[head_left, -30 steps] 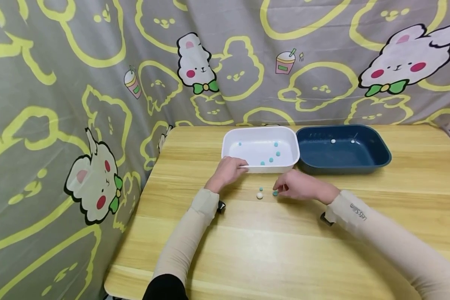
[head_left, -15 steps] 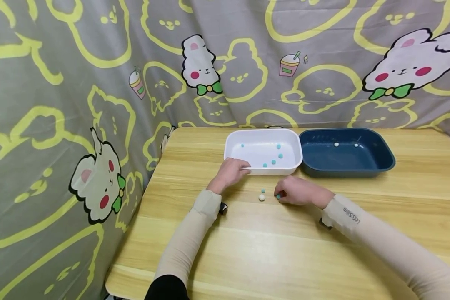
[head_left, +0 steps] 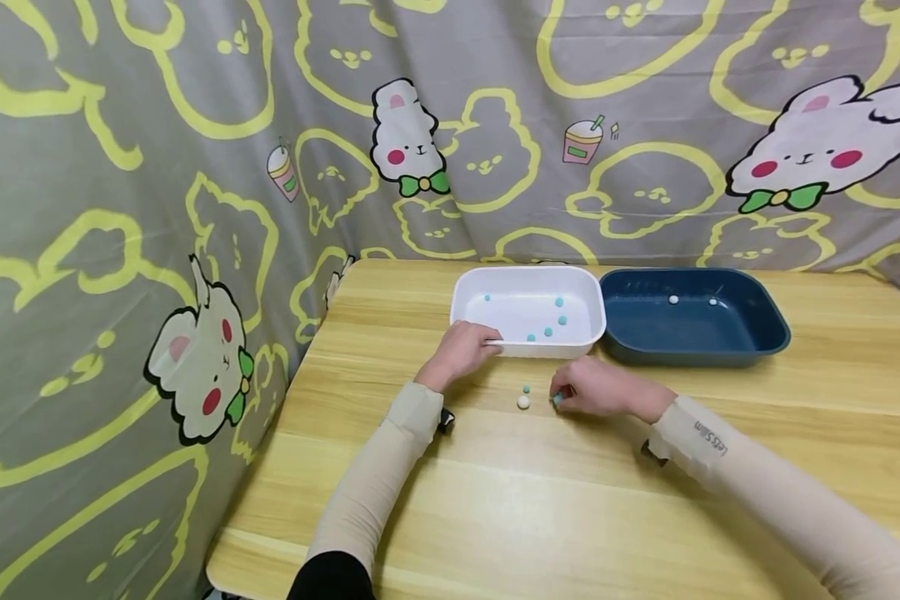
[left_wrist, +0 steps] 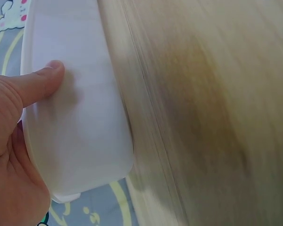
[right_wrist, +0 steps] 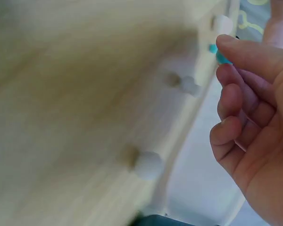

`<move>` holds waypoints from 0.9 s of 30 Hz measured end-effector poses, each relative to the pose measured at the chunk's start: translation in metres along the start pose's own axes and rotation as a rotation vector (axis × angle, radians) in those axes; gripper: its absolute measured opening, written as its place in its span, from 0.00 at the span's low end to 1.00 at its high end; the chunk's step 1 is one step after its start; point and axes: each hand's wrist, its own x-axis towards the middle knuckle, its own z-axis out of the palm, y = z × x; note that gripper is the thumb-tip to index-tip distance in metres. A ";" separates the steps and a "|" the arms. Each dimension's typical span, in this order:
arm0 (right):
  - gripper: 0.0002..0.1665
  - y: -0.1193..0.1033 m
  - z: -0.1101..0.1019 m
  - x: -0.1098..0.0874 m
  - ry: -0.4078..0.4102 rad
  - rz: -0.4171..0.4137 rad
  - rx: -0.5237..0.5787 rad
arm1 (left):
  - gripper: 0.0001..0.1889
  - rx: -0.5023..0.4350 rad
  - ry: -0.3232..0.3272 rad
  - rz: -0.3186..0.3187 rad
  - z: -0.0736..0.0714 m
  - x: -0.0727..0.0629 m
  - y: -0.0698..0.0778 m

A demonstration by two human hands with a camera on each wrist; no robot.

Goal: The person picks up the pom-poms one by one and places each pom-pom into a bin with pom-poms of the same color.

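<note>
My left hand [head_left: 461, 348] grips the near rim of the white plastic basin [head_left: 528, 350], its thumb lying on the outer wall in the left wrist view. My right hand [head_left: 596, 387] pinches a small teal ball [right_wrist: 221, 58] between thumb and index finger, close over the table, other fingers curled. Just left of it in the head view lie a white ball [head_left: 523, 402] and a smaller teal ball [head_left: 526, 389]. Two more white balls, a nearer white ball [right_wrist: 148, 165] and a farther white ball [right_wrist: 189, 86], show in the right wrist view; in the head view the right hand hides them.
Several teal balls [head_left: 562, 320] are inside the white basin. Against its right side stands a dark blue basin [head_left: 693, 354] with two white balls [head_left: 673, 299] in it. A patterned curtain [head_left: 495, 192] hangs behind and left of the wooden table [head_left: 450, 517].
My right fingers have closed round the teal ball beside them. My left hand keeps its hold on the basin rim. The head view has shifted slightly.
</note>
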 end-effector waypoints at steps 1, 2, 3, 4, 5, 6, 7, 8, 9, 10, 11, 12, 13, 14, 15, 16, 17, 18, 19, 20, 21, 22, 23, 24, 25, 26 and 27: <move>0.03 -0.001 -0.003 0.000 0.014 -0.004 -0.003 | 0.06 -0.001 0.003 -0.001 0.000 0.000 0.000; 0.02 -0.002 -0.006 0.001 0.024 -0.010 -0.003 | 0.06 0.001 0.006 -0.002 -0.001 0.000 0.000; 0.02 -0.003 -0.009 0.001 0.033 -0.011 -0.004 | 0.06 0.003 0.008 -0.003 -0.001 0.000 0.000; 0.02 -0.004 -0.013 0.001 0.039 -0.011 -0.002 | 0.06 0.002 0.009 -0.002 -0.001 0.000 0.000; 0.02 -0.005 -0.016 0.001 0.042 -0.009 0.004 | 0.06 0.003 0.010 -0.001 -0.001 0.000 -0.001; 0.02 -0.006 -0.019 0.002 0.044 -0.007 0.006 | 0.06 0.006 0.009 0.002 0.000 0.000 -0.001; 0.02 -0.007 -0.022 0.002 0.046 -0.005 0.007 | 0.06 0.009 0.008 0.003 0.000 0.000 -0.001; 0.02 -0.007 -0.026 0.002 0.050 -0.003 0.013 | 0.06 0.010 0.006 0.003 0.000 0.001 -0.001; 0.03 -0.007 -0.028 0.002 0.057 0.000 0.016 | 0.06 0.011 0.003 0.003 0.000 0.001 -0.001; 0.02 -0.008 -0.031 0.002 0.065 0.006 0.021 | 0.06 0.011 0.000 0.002 0.001 0.001 -0.001; 0.02 -0.007 -0.034 0.002 0.074 0.005 0.024 | 0.06 0.012 -0.002 0.001 0.001 0.001 -0.001; 0.02 -0.007 -0.036 0.002 0.083 0.005 0.025 | 0.06 0.012 -0.004 0.000 0.001 0.001 -0.001; 0.02 -0.006 -0.037 0.003 0.089 0.007 0.028 | 0.06 0.011 -0.007 -0.001 0.001 0.001 -0.001; 0.02 -0.006 -0.039 0.004 0.096 0.008 0.028 | 0.06 0.013 -0.008 -0.002 0.001 0.001 0.000; 0.03 -0.005 -0.041 0.005 0.102 0.010 0.026 | 0.06 0.014 -0.008 -0.004 0.001 0.001 0.000; 0.02 -0.004 -0.043 0.006 0.107 0.012 0.024 | 0.06 0.015 -0.008 -0.005 0.001 0.002 0.000; 0.02 -0.003 -0.045 0.007 0.112 0.014 0.022 | 0.06 0.015 -0.007 -0.006 0.001 0.002 0.000; 0.03 -0.002 -0.047 0.008 0.116 0.020 0.022 | 0.06 0.018 -0.008 -0.006 0.001 0.002 0.000; 0.03 -0.002 -0.049 0.010 0.121 0.030 0.022 | 0.06 0.019 -0.008 -0.005 0.000 0.001 0.000; 0.04 -0.001 -0.051 0.011 0.128 0.044 0.022 | 0.06 0.020 -0.008 -0.006 0.000 0.001 0.000; 0.04 0.000 -0.053 0.012 0.132 0.059 0.028 | 0.06 0.017 -0.008 -0.006 0.000 0.001 0.000; 0.04 0.001 -0.055 0.014 0.136 0.074 0.035 | 0.06 0.018 -0.009 -0.005 0.000 0.001 0.000; 0.05 0.002 -0.057 0.015 0.141 0.088 0.041 | 0.06 0.018 -0.009 -0.004 0.000 0.001 0.000; 0.05 0.003 -0.059 0.016 0.147 0.100 0.046 | 0.06 0.017 -0.010 -0.005 0.000 0.001 0.000; 0.05 0.004 -0.060 0.017 0.153 0.111 0.049 | 0.06 0.017 -0.011 -0.007 0.000 0.001 0.000; 0.05 0.005 -0.061 0.018 0.158 0.116 0.050 | 0.06 0.016 -0.011 -0.007 0.000 0.002 0.001; 0.05 0.006 -0.062 0.020 0.164 0.119 0.050 | 0.06 0.016 -0.011 -0.008 0.000 0.002 0.001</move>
